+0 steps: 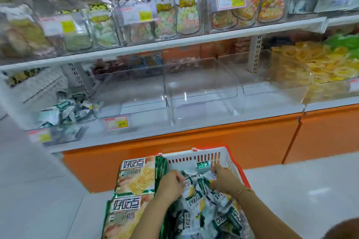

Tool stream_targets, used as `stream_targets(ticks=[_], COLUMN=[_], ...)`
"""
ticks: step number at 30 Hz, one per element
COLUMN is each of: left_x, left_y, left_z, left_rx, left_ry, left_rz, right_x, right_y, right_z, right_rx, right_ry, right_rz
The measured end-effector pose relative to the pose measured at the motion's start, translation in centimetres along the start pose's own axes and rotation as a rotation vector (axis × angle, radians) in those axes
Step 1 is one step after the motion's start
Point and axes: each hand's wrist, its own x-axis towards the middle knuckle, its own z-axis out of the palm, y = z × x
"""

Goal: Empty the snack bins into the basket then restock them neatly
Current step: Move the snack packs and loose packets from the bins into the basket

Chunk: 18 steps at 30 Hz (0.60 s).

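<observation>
**Both hands in the basket's packet pile**

A white-and-red basket (204, 156) sits on the floor, heaped with small green-and-white snack packets (196, 200). The left hand (171, 184) curls its fingers round packets at the pile's left. The right hand (223, 180) is dug into the pile's right; its grip is too blurred to tell. Two large snack bags (136, 176) stand against the basket's left side. Beyond the basket, above an orange base panel (252, 141), three clear bins (202, 83) hold nothing. Up and left of the basket, a fourth bin (64, 110) holds similar packets. To the upper right lie yellow dried fruit rings (320, 62).
</observation>
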Motion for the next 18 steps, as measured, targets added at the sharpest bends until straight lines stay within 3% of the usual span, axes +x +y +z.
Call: stream_targets(ticks=[3,8,10,14,18], left_x=[-0.6,-1.6,-2.5,-2.0,0.7], left_y=[0.8,3.0,3.4,0.3,-7.4], left_z=[-3.6,-15.2,-20.6,-29.9,-35.5], left_rx=[0.075,-0.002,0.009,-0.096,-0.131], left_ry=[-0.206,-0.103,-0.056,0.182,0.573], left_rz=[0.076,0.134,0.141,0.125,0.075], right_x=[-0.3,-3.6,-4.8,-4.4,-0.6], right_y=[-3.1,-13.5,-17.7,-24.9,-32.1], right_z=[-1.9,-8.0,-9.2,-9.6,-8.4], right_rx=[-0.181,-0.293,-0.313,-0.241,-0.185], right_ry=[-0.047,-0.089,-0.009,0.314,0.324], right_rz=[-0.054,-0.335,-0.489,-0.738,-0.926])
